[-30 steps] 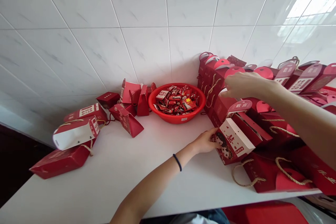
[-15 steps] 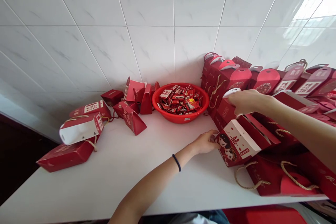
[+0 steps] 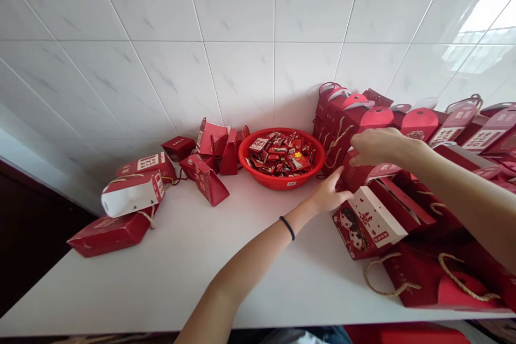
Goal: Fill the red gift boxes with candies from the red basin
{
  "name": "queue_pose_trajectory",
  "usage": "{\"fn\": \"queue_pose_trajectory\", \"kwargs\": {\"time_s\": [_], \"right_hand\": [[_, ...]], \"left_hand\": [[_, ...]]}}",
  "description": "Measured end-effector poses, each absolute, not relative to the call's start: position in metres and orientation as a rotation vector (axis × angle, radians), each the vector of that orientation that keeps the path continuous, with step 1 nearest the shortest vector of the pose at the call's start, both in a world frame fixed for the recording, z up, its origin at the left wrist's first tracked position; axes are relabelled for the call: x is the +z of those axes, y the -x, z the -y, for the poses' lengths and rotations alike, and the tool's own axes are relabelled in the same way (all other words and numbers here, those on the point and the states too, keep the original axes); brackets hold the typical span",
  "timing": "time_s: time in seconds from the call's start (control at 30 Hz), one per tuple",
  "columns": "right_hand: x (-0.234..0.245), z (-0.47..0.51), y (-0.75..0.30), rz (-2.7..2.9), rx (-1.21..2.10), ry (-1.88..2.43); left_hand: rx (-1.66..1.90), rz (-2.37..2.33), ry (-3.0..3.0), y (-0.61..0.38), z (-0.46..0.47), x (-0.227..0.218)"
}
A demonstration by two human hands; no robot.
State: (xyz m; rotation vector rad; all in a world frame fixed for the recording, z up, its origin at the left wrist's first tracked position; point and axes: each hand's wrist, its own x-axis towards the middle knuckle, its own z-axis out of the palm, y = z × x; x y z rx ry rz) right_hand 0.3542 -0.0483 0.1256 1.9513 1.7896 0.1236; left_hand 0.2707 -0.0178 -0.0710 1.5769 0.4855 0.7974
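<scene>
My left hand (image 3: 329,193) reaches across the white counter (image 3: 226,258), fingers stretched out against the side of a red gift box (image 3: 357,173) in the pile at right. My right hand (image 3: 373,146) comes in from the right above that same box, its fingers curled down onto the box's top flap. Just in front lies an open red and white box with a cartoon couple on it (image 3: 365,221), tipped on its side. A red basin (image 3: 282,158) full of wrapped candies sits against the wall, left of both hands.
Many red gift boxes with rope handles (image 3: 439,134) are heaped along the right. Loose and folded red boxes (image 3: 131,193) lie scattered at left. A tiled wall (image 3: 226,37) backs the counter, whose front edge runs close below.
My left hand left the cartoon box's corner and moved up to the red box behind it. My right hand stayed above that box. The view shifted slightly left.
</scene>
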Motion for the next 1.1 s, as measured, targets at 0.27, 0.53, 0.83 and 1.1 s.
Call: {"fn": "queue_pose_trajectory", "kwargs": {"time_s": [0.27,0.53,0.83,1.1], "right_hand": [[0.124,0.032,-0.366,-1.883,0.817,-2.336],[0.126,0.016,-0.391,-1.887,0.353,-2.440],[0.122,0.009,-0.387,-1.799,0.323,-2.312],[0.136,0.011,-0.388,-1.845,0.393,-2.288]], "left_hand": [[0.752,-0.596,-1.688,-0.274,0.021,-0.063],[0.790,-0.628,-1.624,-0.228,0.035,-0.047],[1.263,-0.794,-1.698,-0.093,0.044,-0.001],[2.198,-1.966,-1.499,0.074,0.028,-0.016]]}}
